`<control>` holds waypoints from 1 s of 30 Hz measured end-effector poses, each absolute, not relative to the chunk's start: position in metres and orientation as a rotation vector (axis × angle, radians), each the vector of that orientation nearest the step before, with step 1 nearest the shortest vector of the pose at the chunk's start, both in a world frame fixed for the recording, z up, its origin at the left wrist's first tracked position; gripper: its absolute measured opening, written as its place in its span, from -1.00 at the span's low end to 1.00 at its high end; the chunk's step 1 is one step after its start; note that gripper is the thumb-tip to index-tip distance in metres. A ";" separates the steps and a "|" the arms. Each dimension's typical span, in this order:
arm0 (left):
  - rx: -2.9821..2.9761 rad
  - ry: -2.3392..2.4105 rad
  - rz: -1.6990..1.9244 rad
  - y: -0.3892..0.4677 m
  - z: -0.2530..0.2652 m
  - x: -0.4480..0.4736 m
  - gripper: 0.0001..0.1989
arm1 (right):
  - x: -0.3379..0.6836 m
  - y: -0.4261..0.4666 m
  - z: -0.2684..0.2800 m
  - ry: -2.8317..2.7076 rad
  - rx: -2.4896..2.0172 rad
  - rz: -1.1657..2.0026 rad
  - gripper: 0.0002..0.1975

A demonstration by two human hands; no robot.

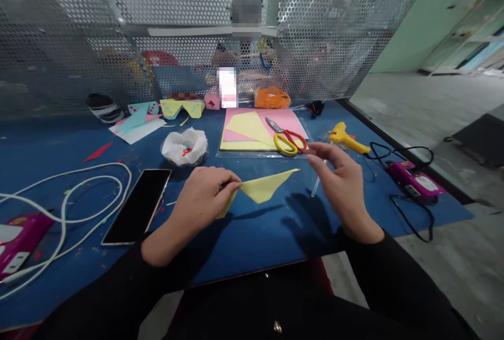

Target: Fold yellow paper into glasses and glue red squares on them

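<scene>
Fingers [231, 176] of the left hand [200, 193]: thumb and index closed in a pinch on the yellow paper piece [262, 187]. Piece is held just above the blue table [252, 256], shadow under it. One part sticks out right of the pinch, tapering to a thin tip toward the right hand [342, 182]; other part hangs partly hidden below the left hand.

Right hand: nothing in it, thumb and fingers apart and slightly curled, well apart from the piece. Fingertips right by the red handle loop of the scissors [286, 138]; can't tell if they touch. Scissors lie on the paper stack [240, 129], pink and yellow sheets, mid-table.

Right side: yellow glue gun [348, 138] just beyond the right hand, translucent stick [315, 187] partly behind that hand, purple socket block [413, 180] farther right with black cable around it.

Left side: bowl with white liner [185, 143], small red bits inside, just beyond the left hand. Phone [137, 206] flat, screen dark, left of that hand. White cable [128, 177] loops beside it. Back row: yellow cutout mask [181, 108], orange bundle [271, 97], both near the perforated metal panel [185, 56].
</scene>
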State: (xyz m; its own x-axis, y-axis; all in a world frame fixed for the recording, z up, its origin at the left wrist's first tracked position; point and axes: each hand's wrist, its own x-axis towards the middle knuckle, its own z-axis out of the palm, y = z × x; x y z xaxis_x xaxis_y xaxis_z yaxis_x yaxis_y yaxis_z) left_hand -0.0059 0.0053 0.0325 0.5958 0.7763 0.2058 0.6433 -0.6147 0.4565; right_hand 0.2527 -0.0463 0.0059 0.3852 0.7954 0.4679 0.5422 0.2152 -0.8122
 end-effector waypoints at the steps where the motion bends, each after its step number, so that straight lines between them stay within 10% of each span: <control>1: 2.457 1.163 0.609 0.006 0.032 -0.007 -0.81 | 0.253 -0.048 0.002 -1.150 -1.430 0.365 -0.75; 7: 2.427 1.113 0.775 0.008 0.028 -0.002 -0.81 | 0.226 -0.047 -0.001 -0.992 -1.153 1.157 -0.69; 21: 2.467 1.025 0.764 0.007 0.021 -0.005 -0.88 | 0.207 -0.040 -0.005 -1.031 -1.169 1.035 -0.93; 30: 3.077 0.892 1.312 0.008 0.006 -0.006 -0.91 | 0.206 -0.068 0.011 -2.114 -0.837 -0.173 -0.80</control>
State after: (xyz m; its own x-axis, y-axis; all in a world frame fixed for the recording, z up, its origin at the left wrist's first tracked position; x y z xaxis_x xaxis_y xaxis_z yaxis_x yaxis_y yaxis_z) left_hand -0.0061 0.0076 0.0055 0.5906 0.3270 0.7378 0.5658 -0.8196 -0.0896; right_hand 0.2060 -0.0678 0.0114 -0.4288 0.5048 0.7492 0.6197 0.7678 -0.1627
